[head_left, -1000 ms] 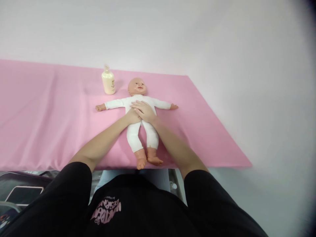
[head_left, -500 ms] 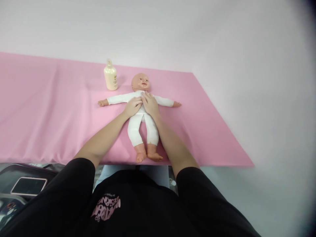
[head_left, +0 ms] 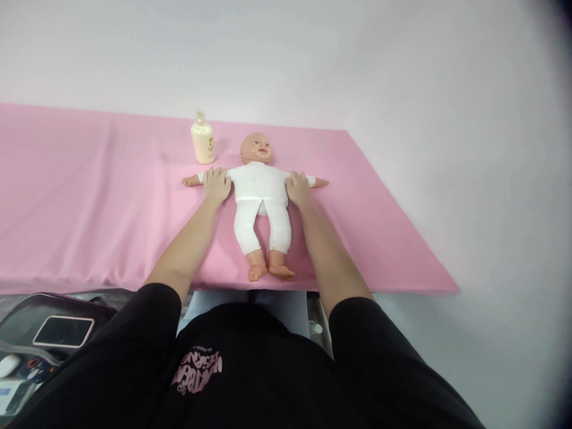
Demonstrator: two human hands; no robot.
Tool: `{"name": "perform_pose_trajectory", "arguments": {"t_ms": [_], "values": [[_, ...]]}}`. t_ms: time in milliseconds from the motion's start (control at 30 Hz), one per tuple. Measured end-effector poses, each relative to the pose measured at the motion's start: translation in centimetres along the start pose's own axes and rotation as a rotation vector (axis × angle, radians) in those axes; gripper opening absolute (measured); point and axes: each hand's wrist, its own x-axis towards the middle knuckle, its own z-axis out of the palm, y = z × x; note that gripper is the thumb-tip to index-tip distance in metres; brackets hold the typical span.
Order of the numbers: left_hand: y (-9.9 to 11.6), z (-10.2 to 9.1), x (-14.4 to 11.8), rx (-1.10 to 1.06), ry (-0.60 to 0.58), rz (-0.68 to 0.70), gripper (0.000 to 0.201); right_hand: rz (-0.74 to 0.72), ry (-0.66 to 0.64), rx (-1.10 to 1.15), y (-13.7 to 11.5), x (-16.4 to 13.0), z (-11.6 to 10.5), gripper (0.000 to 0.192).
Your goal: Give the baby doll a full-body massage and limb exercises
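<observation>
The baby doll (head_left: 260, 196) lies on its back on the pink cloth (head_left: 89, 202), head away from the person, feet close to the cloth's near edge, both arms stretched straight out to the sides. It wears a white one-piece suit; its bare feet lie side by side and touch.

The left hand (head_left: 217, 183) lies flat, palm down, on the doll's outstretched arm on that side, just beside the torso, with the fingers laid together and pointing away from the person. It presses on the sleeve rather than closing around it. The small bare hand of the doll sticks out past the fingertips. The right hand (head_left: 298, 188) rests the same way on the doll's other arm, flat and unclenched, just beside the torso, and the doll's other small hand shows beyond it. So the doll's body lies between the two hands, with its chest and belly uncovered.

A cream lotion bottle (head_left: 202, 141) with a pump top stands upright beyond the doll's left-hand arm, near its head but apart from it. Nearer than the doll's feet, below the cloth's edge and well off to the left, a phone (head_left: 63, 331) lies face up on a dark tray (head_left: 27, 310).
</observation>
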Motion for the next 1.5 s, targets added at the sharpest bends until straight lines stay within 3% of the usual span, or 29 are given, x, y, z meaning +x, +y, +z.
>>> {"name": "perform_pose_trajectory", "arguments": {"t_ms": [67, 133, 233, 333, 467, 567, 667, 833, 933, 1100, 1233, 1300, 1367, 1433, 1500], "values": [[0.1, -0.1, -0.1, 0.012, -0.021, 0.006, 0.059, 0.042, -0.048, 0.022, -1.6, 0.2, -0.4, 0.064], [0.2, 0.1, -0.1, 0.025, -0.042, 0.021, 0.061, -0.022, -0.163, 0.059, -4.2, -0.3, -0.8, 0.06], [0.2, 0.4, -0.2, 0.036, -0.038, 0.039, 0.061, -0.291, -0.333, 0.057, -8.5, -3.0, -1.7, 0.059], [0.2, 0.6, -0.3, 0.048, -0.032, 0.042, 0.061, -0.606, -0.518, 0.029, -11.8, -8.0, -3.3, 0.046], [0.1, 0.7, -0.4, 0.069, -0.047, 0.041, 0.062, -0.889, -0.632, 0.064, -13.5, -14.0, -5.7, 0.046], [0.1, 0.9, -0.4, 0.053, -0.038, 0.043, 0.062, -0.992, -0.679, 0.136, -13.5, -15.0, -6.5, 0.043], [0.1, 1.1, -0.4, 0.031, -0.023, 0.044, 0.06, -0.92, -0.619, 0.16, -12.9, -12.4, -5.7, 0.038], [0.1, 1.3, -0.4, 0.021, -0.02, 0.039, 0.06, -0.627, -0.456, 0.041, -10.9, -4.5, -2.4, 0.049], [0.0, 1.3, -0.4, 0.038, -0.026, 0.03, 0.062, -0.475, -0.353, 0.027, -9.2, -1.2, -0.6, 0.054], [0.4, 0.8, -0.2, 0.031, -0.057, -0.001, 0.062, -0.205, -0.204, 0.143, -5.5, 0.3, 1.0, 0.071], [2.8, 0.1, 0.5, -0.061, -0.175, -0.056, 0.067, -0.117, -0.139, 0.218, -3.9, 0.1, 1.5, 0.082], [4.9, -0.2, 0.3, -0.09, -0.287, 0.017, 0.07, -0.119, -0.125, 0.217, -3.8, 0.2, 1.8, 0.08], [7.4, -0.4, -0.9, -0.081, -0.362, 0.195, 0.07, -0.115, -0.123, 0.222, -3.7, 0.4, 2.1, 0.077], [9.8, -0.4, -3.1, -0.033, -0.428, 0.459, 0.068, -0.11, -0.127, 0.25, -3.6, 0.7, 2.4, 0.076], [11.9, -0.4, -6.3, 0.015, -0.423, 0.604, 0.076, -0.109, -0.13, 0.282, -3.3, 0.8, 2.5, 0.076]]}}
